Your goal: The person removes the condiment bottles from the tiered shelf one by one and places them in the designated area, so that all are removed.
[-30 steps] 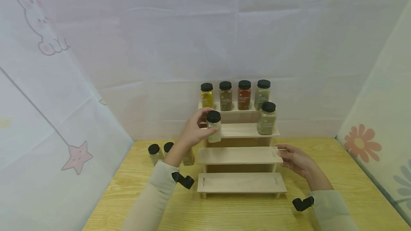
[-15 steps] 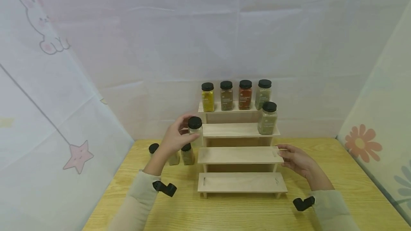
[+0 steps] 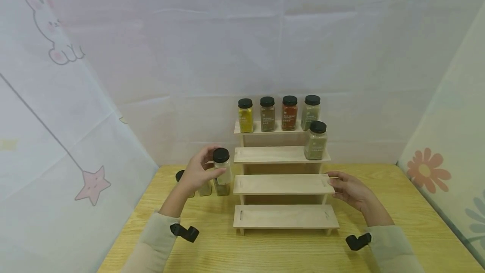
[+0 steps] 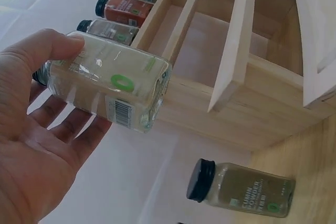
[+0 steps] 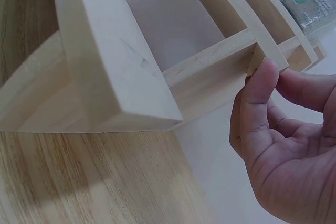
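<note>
My left hand grips a square glass spice jar with a black lid and pale contents, held in the air left of the stepped wooden rack. In the left wrist view the thumb lies over the jar and the fingers curl beneath it. A jar labelled cumin powder stands on the table below, partly covered by the held jar in the head view. At the rack's right side, my right hand pinches the end of the second step from the bottom between thumb and fingers.
Yellow, brown, red and pale green spice jars line the top step. Another greenish jar stands at the right of the step below. Two more jars, one being this jar, stand behind my left forearm.
My left hand has carried the spice jar leftward and down, away from the rack's second step from the top. The right hand stays at the rack's side.
</note>
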`<action>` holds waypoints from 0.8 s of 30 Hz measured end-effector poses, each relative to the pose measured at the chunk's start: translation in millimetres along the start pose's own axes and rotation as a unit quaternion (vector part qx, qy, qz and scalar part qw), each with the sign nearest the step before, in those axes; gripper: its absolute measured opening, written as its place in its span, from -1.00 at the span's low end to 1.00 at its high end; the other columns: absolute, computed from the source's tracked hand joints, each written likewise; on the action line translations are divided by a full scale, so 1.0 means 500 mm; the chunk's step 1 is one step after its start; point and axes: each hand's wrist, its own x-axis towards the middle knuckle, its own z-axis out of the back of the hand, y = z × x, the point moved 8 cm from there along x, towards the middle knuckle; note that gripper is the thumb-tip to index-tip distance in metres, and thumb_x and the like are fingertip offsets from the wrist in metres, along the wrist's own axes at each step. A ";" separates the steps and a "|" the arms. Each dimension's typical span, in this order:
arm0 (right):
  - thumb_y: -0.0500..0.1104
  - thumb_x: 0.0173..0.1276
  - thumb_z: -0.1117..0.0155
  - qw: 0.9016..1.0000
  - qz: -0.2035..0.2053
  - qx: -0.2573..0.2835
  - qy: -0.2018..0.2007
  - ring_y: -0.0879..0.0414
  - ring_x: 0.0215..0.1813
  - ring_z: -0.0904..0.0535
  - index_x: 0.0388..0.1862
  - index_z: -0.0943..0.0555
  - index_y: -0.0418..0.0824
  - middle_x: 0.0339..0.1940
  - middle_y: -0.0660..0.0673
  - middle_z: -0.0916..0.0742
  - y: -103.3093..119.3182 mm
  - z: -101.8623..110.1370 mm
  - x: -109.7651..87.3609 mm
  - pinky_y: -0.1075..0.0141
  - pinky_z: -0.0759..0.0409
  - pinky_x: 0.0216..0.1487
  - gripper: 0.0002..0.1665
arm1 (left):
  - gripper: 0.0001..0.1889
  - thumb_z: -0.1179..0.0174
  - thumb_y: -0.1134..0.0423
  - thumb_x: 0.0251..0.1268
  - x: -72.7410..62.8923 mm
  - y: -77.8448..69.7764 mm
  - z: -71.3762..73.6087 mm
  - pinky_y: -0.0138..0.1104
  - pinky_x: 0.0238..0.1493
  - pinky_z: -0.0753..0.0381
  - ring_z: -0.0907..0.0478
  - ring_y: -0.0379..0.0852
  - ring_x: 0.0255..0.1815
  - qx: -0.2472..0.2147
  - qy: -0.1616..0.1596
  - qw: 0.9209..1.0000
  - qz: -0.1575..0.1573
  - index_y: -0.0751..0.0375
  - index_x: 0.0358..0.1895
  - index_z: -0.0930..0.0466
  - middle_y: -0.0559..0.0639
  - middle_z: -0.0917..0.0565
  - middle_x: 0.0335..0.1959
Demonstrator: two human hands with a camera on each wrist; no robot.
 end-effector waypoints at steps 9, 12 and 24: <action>-0.14 0.58 -0.16 1.000 0.002 0.005 0.002 0.25 -0.33 -0.48 0.59 -0.05 -0.40 -0.08 -0.04 -0.47 -0.004 0.003 0.004 0.33 -0.68 -0.14 -0.21 | -0.30 -0.43 0.45 0.19 -0.027 0.029 0.007 -0.32 0.07 -0.57 -0.54 -0.18 0.18 -0.055 0.014 0.998 -0.003 0.19 0.40 -0.36 0.16 -0.54 0.26; -0.14 0.58 -0.16 1.000 0.004 0.005 0.004 0.25 -0.33 -0.47 0.59 -0.05 -0.40 -0.09 -0.04 -0.47 -0.004 0.004 0.004 0.33 -0.68 -0.14 -0.20 | -0.31 -0.43 0.45 0.19 -0.035 0.041 0.009 -0.35 0.01 -0.57 -0.56 -0.17 0.15 -0.055 0.021 0.998 -0.006 0.21 0.40 -0.36 0.16 -0.56 0.24; -0.17 0.59 -0.15 1.000 0.000 0.018 0.010 0.24 -0.33 -0.48 0.59 -0.03 -0.41 -0.13 -0.02 -0.48 -0.002 0.002 0.004 0.34 -0.67 -0.14 -0.21 | -0.30 -0.46 0.35 0.20 -0.069 0.118 0.004 -0.35 0.15 -0.55 -0.55 -0.17 0.21 -0.054 0.032 0.997 0.043 0.19 0.41 -0.37 0.12 -0.57 0.26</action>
